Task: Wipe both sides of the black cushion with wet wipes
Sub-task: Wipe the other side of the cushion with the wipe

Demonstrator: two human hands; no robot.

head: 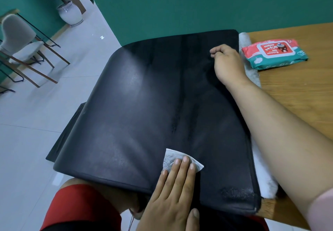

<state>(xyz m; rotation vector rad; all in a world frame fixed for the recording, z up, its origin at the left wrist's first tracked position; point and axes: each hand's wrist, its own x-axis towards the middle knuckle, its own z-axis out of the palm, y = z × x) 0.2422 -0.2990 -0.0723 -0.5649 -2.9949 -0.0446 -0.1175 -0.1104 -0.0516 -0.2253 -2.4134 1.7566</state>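
The black cushion (144, 104) lies flat, its right part on the wooden table (297, 90) and its near left part over my lap. A white wet wipe (170, 158) sits on the cushion's near edge. My left hand (173, 194) presses on the wipe with straight fingers, palm down. My right hand (227, 63) rests on the cushion's far right corner with its fingers curled into a loose fist; I see nothing held in it. Damp streaks show down the cushion's middle.
A red and teal pack of wet wipes (273, 54) lies on the table right of the cushion. A pale fleecy layer (252, 75) sticks out under the cushion's right edge. Chairs (18, 37) and a white plant pot (70, 13) stand on the tiled floor at left.
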